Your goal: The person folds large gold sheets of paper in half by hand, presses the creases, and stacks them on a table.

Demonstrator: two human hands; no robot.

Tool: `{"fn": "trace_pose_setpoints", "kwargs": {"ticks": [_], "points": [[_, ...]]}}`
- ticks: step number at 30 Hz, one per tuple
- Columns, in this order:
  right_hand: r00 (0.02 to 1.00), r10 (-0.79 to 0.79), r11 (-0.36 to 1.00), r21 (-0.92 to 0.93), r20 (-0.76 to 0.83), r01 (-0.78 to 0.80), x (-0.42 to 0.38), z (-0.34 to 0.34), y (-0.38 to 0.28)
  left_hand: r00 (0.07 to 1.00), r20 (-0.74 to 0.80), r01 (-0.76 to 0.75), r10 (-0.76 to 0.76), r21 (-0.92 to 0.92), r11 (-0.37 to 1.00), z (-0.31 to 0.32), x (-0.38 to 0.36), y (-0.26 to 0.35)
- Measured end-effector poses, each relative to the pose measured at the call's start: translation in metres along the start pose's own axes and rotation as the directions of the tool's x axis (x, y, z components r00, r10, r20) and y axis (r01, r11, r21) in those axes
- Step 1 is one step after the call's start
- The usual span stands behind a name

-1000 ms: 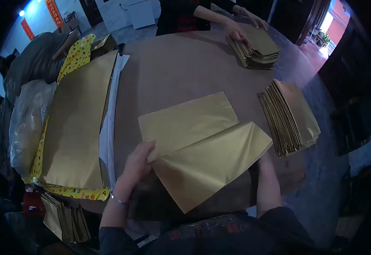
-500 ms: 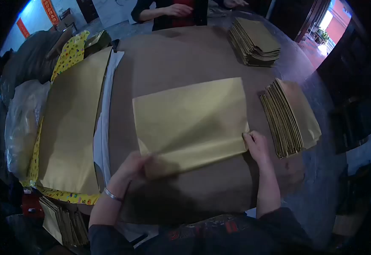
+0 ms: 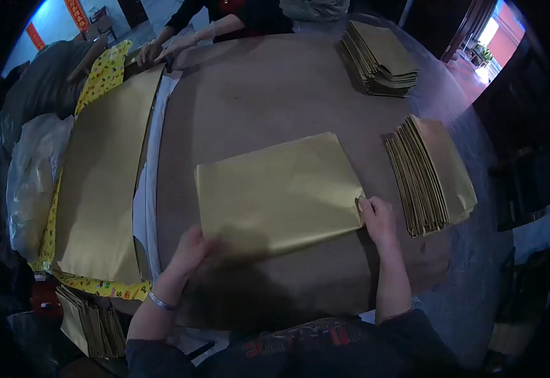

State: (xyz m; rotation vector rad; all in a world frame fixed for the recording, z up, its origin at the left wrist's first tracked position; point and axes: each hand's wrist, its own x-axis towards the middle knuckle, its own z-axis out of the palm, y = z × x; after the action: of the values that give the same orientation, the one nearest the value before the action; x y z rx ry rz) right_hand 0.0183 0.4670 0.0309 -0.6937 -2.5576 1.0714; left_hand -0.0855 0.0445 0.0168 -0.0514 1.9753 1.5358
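A gold paper sheet (image 3: 275, 195), folded over along its near edge, lies at a slant in the middle of the brown table covering. My right hand (image 3: 379, 219) grips its near right corner, thumb on top. At the near left corner is my left hand (image 3: 192, 251), its fingertips smeared by motion against the sheet's edge. Just right of my right hand stands a thick stack of folded gold paper (image 3: 445, 173). To the left of my left hand lies a large stack of flat gold sheets (image 3: 102, 183) over a yellow patterned wrapper (image 3: 103, 75).
Another folded stack (image 3: 382, 57) sits at the far right of the table (image 3: 250, 94). A white cloth strip (image 3: 153, 164) borders the flat sheets. Across the table, a person's hands (image 3: 161, 51) reach to the far left corner. More folded paper (image 3: 89, 321) rests below, left.
The sheet's far edge has come nearer, and its near fold has flattened. The other person's hands have moved left to the far corner of the flat sheets.
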Motion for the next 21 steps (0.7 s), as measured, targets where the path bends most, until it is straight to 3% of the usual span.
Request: {"fn": "trace_pose_setpoints", "kwargs": {"ticks": [2,3,5,7,8,10,17,19,21], "points": [[0.997,-0.068,0.987,-0.146,0.027,0.072,0.003,0.004,0.008,0.999,-0.046,-0.024,0.025,0.029,0.999,0.002,-0.007,0.002],[0.999,-0.033,0.997,-0.068,0.006,0.033,0.004,0.008,0.008,0.994,-0.074,-0.079,0.080,0.014,0.997,0.005,-0.014,0.006],[0.999,-0.043,0.992,-0.118,0.020,0.045,0.005,0.006,0.007,0.986,-0.098,-0.139,0.139,0.000,0.990,0.010,-0.025,0.017],[0.998,-0.054,0.984,-0.169,0.035,0.059,0.005,0.004,0.004,0.981,-0.152,-0.067,0.124,0.337,0.939,0.012,-0.033,0.024],[0.998,-0.055,0.988,-0.144,0.031,0.059,0.004,0.005,0.002,0.981,-0.152,-0.067,0.124,0.336,0.939,0.010,-0.032,0.020],[0.998,-0.059,0.991,-0.122,0.028,0.062,0.004,0.004,0.000,0.964,-0.134,-0.130,0.230,0.521,0.844,0.008,-0.029,0.015],[0.998,-0.047,0.978,-0.200,0.041,0.054,0.005,0.007,0.009,0.978,-0.167,-0.018,0.125,0.530,0.848,0.004,-0.026,0.032],[0.995,-0.088,0.974,-0.206,0.050,0.096,0.005,0.008,0.012,0.980,-0.132,-0.051,0.151,0.565,0.823,0.007,-0.027,0.041],[0.999,-0.031,0.991,-0.127,0.044,0.036,0.005,0.007,0.008,0.976,-0.125,-0.071,0.177,0.588,0.806,0.008,-0.028,0.047]]}}
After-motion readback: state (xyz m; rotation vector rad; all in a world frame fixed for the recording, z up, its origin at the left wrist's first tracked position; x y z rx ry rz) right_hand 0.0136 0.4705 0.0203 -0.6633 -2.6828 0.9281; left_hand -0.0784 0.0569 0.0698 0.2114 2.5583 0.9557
